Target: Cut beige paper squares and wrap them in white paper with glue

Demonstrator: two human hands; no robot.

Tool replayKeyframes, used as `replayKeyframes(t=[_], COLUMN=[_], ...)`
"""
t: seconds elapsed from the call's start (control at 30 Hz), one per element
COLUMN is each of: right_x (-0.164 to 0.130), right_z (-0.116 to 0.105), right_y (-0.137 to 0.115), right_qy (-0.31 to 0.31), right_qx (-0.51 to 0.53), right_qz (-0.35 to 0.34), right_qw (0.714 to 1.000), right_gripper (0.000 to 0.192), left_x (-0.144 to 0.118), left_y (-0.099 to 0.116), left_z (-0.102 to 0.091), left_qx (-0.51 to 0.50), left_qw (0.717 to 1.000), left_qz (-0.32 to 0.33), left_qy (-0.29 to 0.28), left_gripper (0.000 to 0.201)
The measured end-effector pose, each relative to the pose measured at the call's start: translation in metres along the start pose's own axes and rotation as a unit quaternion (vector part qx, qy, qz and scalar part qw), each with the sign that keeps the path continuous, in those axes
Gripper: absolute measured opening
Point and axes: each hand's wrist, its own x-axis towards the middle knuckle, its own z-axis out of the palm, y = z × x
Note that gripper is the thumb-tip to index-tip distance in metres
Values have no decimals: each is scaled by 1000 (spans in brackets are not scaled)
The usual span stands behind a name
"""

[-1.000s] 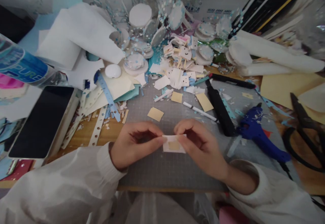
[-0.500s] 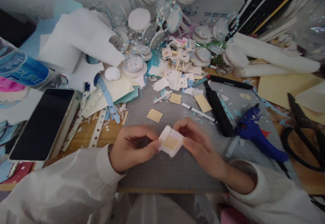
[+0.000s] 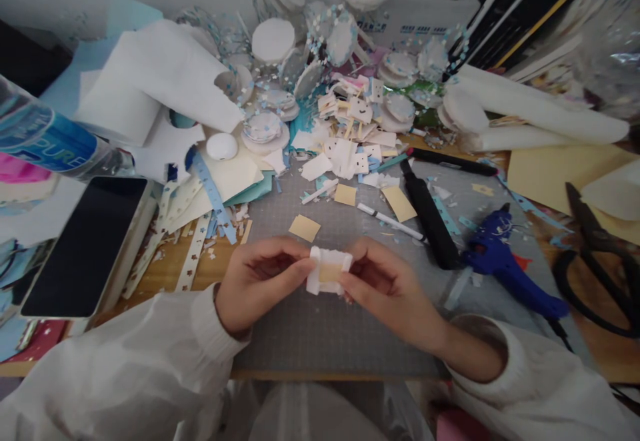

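Between my hands is a small white paper piece [image 3: 330, 257] with rolled or folded edges and a pale yellow rectangle in its middle. My left hand [image 3: 265, 286] pinches its left edge between thumb and fingers. At its right edge, my right hand [image 3: 387, 294] grips it the same way, with some fingertips hidden behind. Both hands hold it just above the grey cutting mat [image 3: 330, 341]. Just beyond the piece lies a yellow paper rectangle [image 3: 305, 228], and farther off are a yellow square [image 3: 345, 194] and another yellow rectangle [image 3: 399, 203].
A blue glue gun [image 3: 510, 261], black scissors [image 3: 595, 261], a black cutter-like tool [image 3: 430, 218] and a white pen [image 3: 391, 221] lie right. A phone [image 3: 85, 248] and water bottle [image 3: 55, 134] are left. Small paper figures [image 3: 357, 111] and white discs [image 3: 265, 128] pile up behind.
The white paper piece has turned from slanted to nearly level. My right hand has shifted slightly left, its fingers now closed on the right edge; my left hand keeps its pinch.
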Motion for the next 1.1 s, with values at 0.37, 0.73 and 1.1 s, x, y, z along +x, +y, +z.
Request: replayKeyframes(t=[0.37,0.73,1.1], right_x=[2,-84,-128], right_z=[-2,-33,-123], right_y=[-2,-23,-9], right_qy=[19,261,306], right_qx=[-124,-273,-774], right_qz=[6,-64,-21], right_qw=[992,924,554], right_gripper=[24,24,33], left_x=[1,-1,-21], left_y=[0,-6,0], left_z=[0,-14,-21], left_qx=[84,303,497], left_qw=[996,925,817], left_qz=[32,139,236], left_qy=[29,-184,-173], left_gripper=[3,16,30])
